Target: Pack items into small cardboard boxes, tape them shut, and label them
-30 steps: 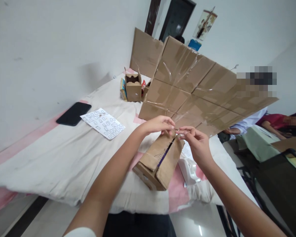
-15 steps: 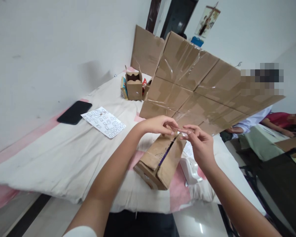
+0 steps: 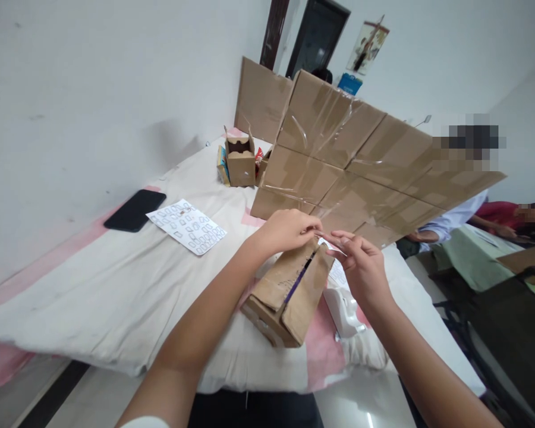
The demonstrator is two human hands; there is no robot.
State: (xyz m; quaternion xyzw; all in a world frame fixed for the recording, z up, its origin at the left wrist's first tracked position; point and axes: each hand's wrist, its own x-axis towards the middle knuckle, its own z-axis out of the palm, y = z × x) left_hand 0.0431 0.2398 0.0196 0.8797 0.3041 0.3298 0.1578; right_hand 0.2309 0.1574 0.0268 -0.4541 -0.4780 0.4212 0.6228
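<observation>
A worn brown cardboard box [image 3: 276, 285] lies lengthwise on the white cloth in front of me. Its two top flaps almost meet, and a dark purple strip shows in the gap. My left hand [image 3: 294, 229] bends over the box's far end, fingers curled and pinched near its top edge. Just right of it, my right hand [image 3: 361, 258] has thumb and fingers pressed together, fingertips close to the left ones. Whatever thin thing lies between the fingers is too small to make out. A white tape dispenser [image 3: 345, 312] stands right of the box, below my right hand.
Large taped cardboard panels [image 3: 339, 160] stand across the back. An open small carton [image 3: 241, 163] sits beyond, beside colourful packets. A printed sheet [image 3: 187, 226] and a black phone-like slab [image 3: 135, 210] lie left. Another person's sleeve [image 3: 455, 217] shows behind the panels at right.
My left fingers have curled in closer at the box's far end, and my right fingers have drawn tighter together. The view has shifted slightly; the box stays in place.
</observation>
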